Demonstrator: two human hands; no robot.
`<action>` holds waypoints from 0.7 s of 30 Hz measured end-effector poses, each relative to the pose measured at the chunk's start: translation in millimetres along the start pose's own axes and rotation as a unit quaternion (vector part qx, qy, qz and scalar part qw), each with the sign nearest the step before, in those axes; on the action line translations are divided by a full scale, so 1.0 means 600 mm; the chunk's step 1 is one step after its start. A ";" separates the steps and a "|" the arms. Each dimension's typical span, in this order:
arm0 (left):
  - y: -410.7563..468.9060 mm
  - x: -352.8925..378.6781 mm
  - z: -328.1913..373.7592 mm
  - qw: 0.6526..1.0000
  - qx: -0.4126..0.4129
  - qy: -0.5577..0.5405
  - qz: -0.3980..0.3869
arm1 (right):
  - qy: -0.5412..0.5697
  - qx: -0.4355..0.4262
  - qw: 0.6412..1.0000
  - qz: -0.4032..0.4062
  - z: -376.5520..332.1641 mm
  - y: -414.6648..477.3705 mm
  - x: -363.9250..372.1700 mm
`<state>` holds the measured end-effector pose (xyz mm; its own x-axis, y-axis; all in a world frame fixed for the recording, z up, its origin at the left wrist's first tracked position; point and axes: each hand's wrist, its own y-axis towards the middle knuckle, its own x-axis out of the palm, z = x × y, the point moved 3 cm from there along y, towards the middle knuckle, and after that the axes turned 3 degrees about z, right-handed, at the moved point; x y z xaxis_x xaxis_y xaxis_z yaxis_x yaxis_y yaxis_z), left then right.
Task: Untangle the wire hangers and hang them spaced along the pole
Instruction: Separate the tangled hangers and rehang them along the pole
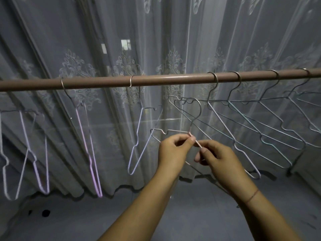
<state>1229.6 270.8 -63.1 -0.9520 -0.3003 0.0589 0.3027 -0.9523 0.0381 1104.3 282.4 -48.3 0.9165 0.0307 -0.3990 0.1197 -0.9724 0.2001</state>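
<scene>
A brown pole [161, 80] runs across the view at mid height. Several wire hangers hang from it by their hooks: a pink one [86, 145] on the left, a pale one [139, 133] near the middle, and a close group [251, 119] on the right. Below the pole I hold one loose wire hanger [196, 117], its hook free of the pole and pointing up. My left hand [173, 152] pinches its neck just under the hook. My right hand [218, 157] pinches its pink shoulder wire right beside it. The rest of that hanger is hidden behind my hands.
A sheer patterned curtain [173, 49] hangs right behind the pole. More pale hangers [26, 153] dangle at the far left. The grey floor [69, 220] lies below. A bare stretch of pole [173, 79] lies between the middle hanger and the right group.
</scene>
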 end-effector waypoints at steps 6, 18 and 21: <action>0.008 0.027 0.033 0.999 0.000 -0.023 -0.038 | 0.026 0.004 1.000 0.016 -0.030 0.011 -0.035; 0.035 0.046 0.085 0.995 -0.025 -0.092 -0.021 | 0.039 -0.005 0.999 0.023 -0.068 0.051 -0.039; 0.045 0.044 0.093 0.994 -0.031 -0.101 -0.015 | 0.036 -0.003 0.999 0.018 -0.079 0.064 -0.034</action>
<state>1214.9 240.3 -4.9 -0.9302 -0.2609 0.2580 0.2652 -0.9640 -0.0187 1108.2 255.6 9.7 0.9454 0.0119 -0.3257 0.0879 -0.9716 0.2197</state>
